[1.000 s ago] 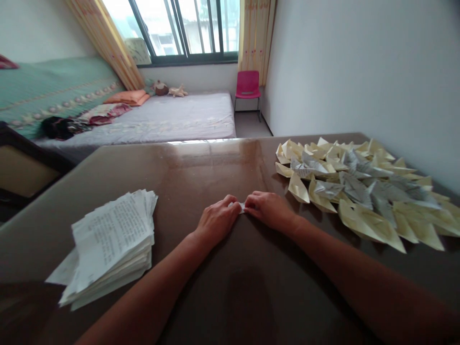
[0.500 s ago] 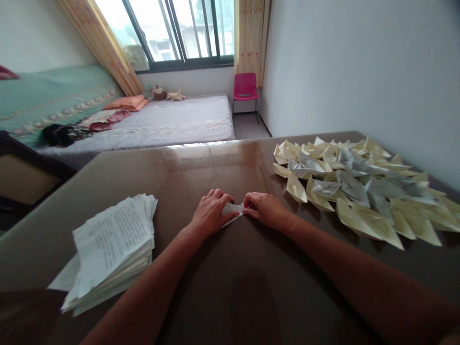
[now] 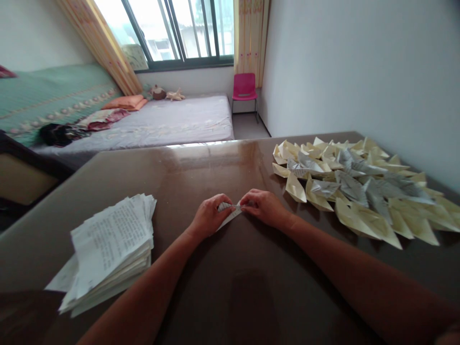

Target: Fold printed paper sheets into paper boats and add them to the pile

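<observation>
A small folded sheet of printed paper [image 3: 232, 216] is pinched between my two hands over the middle of the brown table. My left hand [image 3: 212, 213] grips its left part, thumb in front and fingers curled behind. At its right end, my right hand [image 3: 264, 206] closes thumb and fingertips on the edge. The fingers cover much of the paper, so its full shape is hidden. Left of my forearm lies a stack of printed sheets [image 3: 111, 239]. On the right, many folded paper boats [image 3: 355, 215], cream and grey-white, sit crowded in rows.
The glossy brown table [image 3: 201, 167] reaches to a bed [image 3: 201, 115] beyond its far edge. A pink chair [image 3: 245, 87] stands by the window wall. A dark-framed chair [image 3: 25, 177] is at the left, and a white wall [image 3: 341, 72] runs along the right.
The left fingers have lifted and curled from lying flatter over the paper. My right hand has shifted slightly left, and the paper's near edge shows more.
</observation>
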{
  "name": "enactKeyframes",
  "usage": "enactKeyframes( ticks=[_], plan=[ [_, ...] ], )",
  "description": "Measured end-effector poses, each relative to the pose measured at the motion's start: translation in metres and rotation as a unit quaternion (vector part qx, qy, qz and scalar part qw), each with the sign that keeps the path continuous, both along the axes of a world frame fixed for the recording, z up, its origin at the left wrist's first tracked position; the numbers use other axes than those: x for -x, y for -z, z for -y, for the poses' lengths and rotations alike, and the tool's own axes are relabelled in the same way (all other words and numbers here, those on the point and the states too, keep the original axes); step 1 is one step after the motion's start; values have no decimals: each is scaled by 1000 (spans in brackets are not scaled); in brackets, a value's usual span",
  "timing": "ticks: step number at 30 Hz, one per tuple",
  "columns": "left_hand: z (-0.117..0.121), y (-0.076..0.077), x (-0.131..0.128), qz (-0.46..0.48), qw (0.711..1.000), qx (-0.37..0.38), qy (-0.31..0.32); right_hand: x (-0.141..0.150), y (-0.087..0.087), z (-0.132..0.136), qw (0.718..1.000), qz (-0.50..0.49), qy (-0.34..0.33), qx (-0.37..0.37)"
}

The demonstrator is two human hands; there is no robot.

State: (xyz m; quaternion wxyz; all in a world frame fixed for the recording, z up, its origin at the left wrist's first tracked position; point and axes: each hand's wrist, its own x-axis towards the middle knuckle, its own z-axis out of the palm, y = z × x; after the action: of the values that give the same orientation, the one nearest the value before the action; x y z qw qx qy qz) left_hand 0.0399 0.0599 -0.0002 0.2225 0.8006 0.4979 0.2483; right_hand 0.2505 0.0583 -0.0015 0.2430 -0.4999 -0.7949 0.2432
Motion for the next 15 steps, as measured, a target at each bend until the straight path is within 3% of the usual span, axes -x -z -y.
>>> enactKeyframes(
  ticks=[5,9,12,15],
  plan=[
    [0,-5,0,37,999,26,-6,0,-3,-2,991,-119,1,63],
    [-1,-6,2,53,998,38,-4,-2,-3,-6,962,-230,-11,144],
    [-2,-5,3,65,997,43,-2,-2,-1,-7,942,-267,-18,204],
    [-3,-4,3,80,995,52,0,-2,0,-8,943,-262,-20,202]
  ],
)
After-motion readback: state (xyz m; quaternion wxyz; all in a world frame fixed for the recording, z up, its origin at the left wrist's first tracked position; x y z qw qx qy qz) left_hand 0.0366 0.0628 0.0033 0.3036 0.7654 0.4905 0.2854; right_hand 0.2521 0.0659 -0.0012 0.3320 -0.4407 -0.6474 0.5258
